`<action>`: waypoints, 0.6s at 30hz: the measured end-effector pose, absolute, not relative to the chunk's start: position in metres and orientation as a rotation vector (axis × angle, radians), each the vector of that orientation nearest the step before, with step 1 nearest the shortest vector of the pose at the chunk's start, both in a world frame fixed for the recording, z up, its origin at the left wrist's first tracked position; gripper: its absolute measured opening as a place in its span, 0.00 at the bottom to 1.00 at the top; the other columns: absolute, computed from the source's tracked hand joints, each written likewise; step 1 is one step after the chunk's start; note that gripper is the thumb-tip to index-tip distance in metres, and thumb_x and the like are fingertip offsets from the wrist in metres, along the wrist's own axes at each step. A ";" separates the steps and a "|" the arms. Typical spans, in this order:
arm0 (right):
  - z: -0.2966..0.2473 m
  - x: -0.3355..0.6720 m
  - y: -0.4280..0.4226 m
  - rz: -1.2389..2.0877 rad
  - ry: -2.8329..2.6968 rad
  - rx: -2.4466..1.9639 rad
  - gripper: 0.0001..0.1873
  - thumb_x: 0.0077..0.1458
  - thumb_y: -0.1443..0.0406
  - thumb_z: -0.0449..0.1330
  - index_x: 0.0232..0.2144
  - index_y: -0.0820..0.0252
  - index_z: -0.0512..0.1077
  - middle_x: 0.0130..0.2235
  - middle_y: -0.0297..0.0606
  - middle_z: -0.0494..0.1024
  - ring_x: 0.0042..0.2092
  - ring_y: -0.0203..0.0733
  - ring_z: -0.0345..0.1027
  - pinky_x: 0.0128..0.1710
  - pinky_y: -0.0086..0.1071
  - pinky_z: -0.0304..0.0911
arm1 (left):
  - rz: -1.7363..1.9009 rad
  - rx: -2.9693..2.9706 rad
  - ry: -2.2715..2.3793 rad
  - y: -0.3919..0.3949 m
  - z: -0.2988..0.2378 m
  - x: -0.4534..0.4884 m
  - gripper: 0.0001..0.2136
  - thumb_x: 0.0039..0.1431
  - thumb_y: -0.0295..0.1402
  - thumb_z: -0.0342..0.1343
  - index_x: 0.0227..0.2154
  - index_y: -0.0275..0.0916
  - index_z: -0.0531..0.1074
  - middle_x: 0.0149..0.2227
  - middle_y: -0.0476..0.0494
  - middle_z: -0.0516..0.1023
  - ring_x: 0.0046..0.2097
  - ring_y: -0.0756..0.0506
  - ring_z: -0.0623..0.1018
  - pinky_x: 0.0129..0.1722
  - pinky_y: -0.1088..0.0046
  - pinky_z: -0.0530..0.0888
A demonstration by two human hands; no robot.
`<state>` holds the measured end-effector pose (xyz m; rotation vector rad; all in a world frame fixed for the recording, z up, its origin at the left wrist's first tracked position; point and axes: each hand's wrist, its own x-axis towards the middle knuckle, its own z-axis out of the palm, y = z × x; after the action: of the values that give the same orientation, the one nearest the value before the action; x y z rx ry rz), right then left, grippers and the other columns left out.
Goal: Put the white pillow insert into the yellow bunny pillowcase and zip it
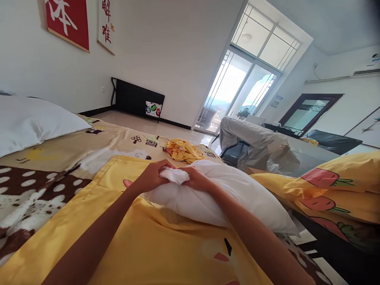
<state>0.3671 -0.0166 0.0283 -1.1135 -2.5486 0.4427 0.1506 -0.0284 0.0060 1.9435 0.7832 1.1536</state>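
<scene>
A bare white pillow (234, 194) lies on a yellow duck-print cover (154, 241) spread over the bed. My left hand (152, 176) is closed around the bunched near corner of the pillow. My right hand (197, 179) grips the same corner from the other side, fingers curled into the fabric. Both forearms reach in from the lower edge of the view.
A white pillow (29, 120) lies at the left on the patterned bedsheet (44, 178). A crumpled yellow cloth (182, 150) sits at the bed's far end. Carrot-print yellow pillows (332, 186) are stacked on the right. A grey covered chair (261, 148) stands beyond the bed.
</scene>
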 end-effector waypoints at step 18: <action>0.162 0.434 -0.028 0.381 -2.228 -1.144 0.16 0.40 0.54 0.62 0.15 0.56 0.62 0.19 0.30 0.59 0.24 0.35 0.51 0.23 0.31 0.50 | 0.647 2.455 1.503 0.021 -0.072 0.136 0.14 0.46 0.28 0.58 0.39 0.39 0.74 0.40 0.38 0.77 0.43 0.38 0.76 0.38 0.66 0.70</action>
<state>0.4336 -0.0285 0.1618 -1.1437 -2.2279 0.3808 0.1357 0.0210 -0.0720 2.4550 1.5026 0.6472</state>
